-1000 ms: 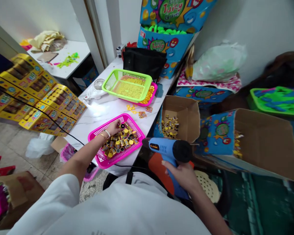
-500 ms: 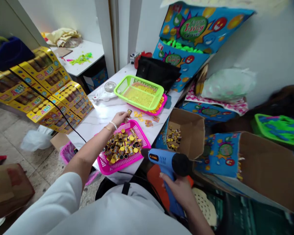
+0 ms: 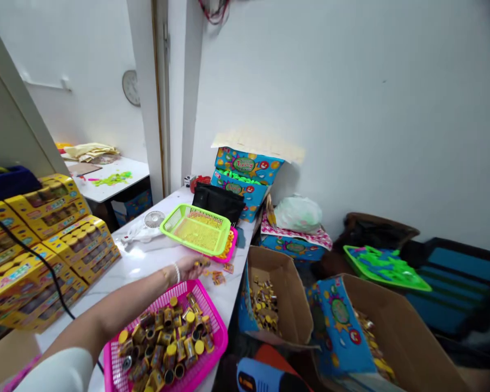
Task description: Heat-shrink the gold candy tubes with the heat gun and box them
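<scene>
My left hand (image 3: 189,267) reaches over the white marble table (image 3: 147,261), just past the far rim of the pink basket (image 3: 218,337). Its fingers pinch a small yellow-labelled container (image 3: 204,263), blurred. The pink basket holds several such containers (image 3: 167,340), some with yellow caps. Loose yellow caps (image 3: 218,279) lie on the table right of the hand. My right hand is out of view; only the top of the blue heat gun (image 3: 261,381) shows at the bottom edge.
A green basket (image 3: 196,230) sits on another pink one at the back. A small white fan (image 3: 149,223) and a black bag (image 3: 218,201) stand nearby. Yellow display boxes (image 3: 44,234) are stacked at left. Open cartons (image 3: 281,305) with containers sit on the right.
The head has tilted up, so the wall fills the view. My left hand lifted a container out of the pink basket and moved beyond its far rim. My right hand dropped out of view.
</scene>
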A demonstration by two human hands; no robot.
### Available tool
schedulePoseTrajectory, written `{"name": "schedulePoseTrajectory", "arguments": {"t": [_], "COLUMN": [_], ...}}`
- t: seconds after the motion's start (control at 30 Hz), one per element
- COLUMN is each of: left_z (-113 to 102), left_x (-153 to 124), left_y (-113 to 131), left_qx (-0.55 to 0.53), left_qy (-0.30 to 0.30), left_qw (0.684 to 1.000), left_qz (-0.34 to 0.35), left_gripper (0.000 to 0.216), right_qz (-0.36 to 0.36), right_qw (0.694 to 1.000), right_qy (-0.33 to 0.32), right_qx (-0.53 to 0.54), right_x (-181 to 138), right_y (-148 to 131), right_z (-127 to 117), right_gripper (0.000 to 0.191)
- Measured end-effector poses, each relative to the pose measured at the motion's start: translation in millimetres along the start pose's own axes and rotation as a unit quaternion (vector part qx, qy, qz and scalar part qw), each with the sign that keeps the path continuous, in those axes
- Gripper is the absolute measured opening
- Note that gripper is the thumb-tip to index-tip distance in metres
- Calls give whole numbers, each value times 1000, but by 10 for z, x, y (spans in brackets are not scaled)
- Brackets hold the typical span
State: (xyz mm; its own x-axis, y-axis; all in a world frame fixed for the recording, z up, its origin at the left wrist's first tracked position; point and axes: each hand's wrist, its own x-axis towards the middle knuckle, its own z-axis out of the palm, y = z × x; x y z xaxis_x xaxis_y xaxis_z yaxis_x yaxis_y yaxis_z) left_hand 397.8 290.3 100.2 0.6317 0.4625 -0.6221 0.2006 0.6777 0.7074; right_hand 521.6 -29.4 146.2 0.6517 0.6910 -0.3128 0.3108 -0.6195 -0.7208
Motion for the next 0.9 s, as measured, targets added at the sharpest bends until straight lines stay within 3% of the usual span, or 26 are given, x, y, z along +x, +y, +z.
{"name": "schedulePoseTrajectory", "arguments": {"t": [0.07, 0.13, 0.2, 0.23, 0.27, 0.33, 0.43, 0.5, 0.6, 0.67, 0.73, 0.83, 0.9], "left_z": [196, 312, 331, 309, 270, 154, -74, -225, -413, -521, -613, -659, -593], "left_x": [102, 211, 312, 347, 360, 296, -112, -572, -1291, -1610, -1719, -1518, -1236], "left_y": [666, 1132, 1265, 1192, 1028, 469, -705, -1485, -2350, -2653, -2752, -2652, -2511], "left_qx": [26, 35, 54, 67, 81, 115, 192, 330, 562, 634, 665, 668, 654], "left_qy": [48, 82, 125, 147, 168, 199, 243, 261, 185, 148, 172, 251, 281], "left_qw": [995, 988, 982, 978, 974, 965, 942, 891, 770, 725, 699, 687, 695], "left_qz": [82, 123, 134, 133, 132, 127, 126, 172, 238, 227, 198, 138, 102], "left_gripper": [13, 23, 34, 37, 38, 34, 25, 23, 39, 55, 57, 53, 55], "right_qz": [11, 37, 60, 68, 76, 82, 85, 83, 82, 75, 65, 48, 35], "right_qw": [1000, 999, 998, 997, 997, 997, 996, 995, 992, 992, 990, 984, 986], "right_qy": [14, 27, 29, 26, 20, 0, -21, -32, -55, -79, -122, -168, -158], "right_qx": [1, -3, -7, -8, -7, -8, -23, -46, -82, -68, -18, 31, 36], "right_x": [101, 102, -15, -114, -232, -487, -733, -731, -582, -489, -436, -406, -387], "right_y": [-108, -88, 68, 181, 302, 520, 671, 655, 512, 354, 168, -88, -202], "right_z": [92, 121, 59, 0, -68, -203, -333, -359, -336, -289, -206, -22, 99], "right_gripper": [64, 62, 53, 48, 42, 36, 45, 47, 45, 43, 40, 36, 35]}}
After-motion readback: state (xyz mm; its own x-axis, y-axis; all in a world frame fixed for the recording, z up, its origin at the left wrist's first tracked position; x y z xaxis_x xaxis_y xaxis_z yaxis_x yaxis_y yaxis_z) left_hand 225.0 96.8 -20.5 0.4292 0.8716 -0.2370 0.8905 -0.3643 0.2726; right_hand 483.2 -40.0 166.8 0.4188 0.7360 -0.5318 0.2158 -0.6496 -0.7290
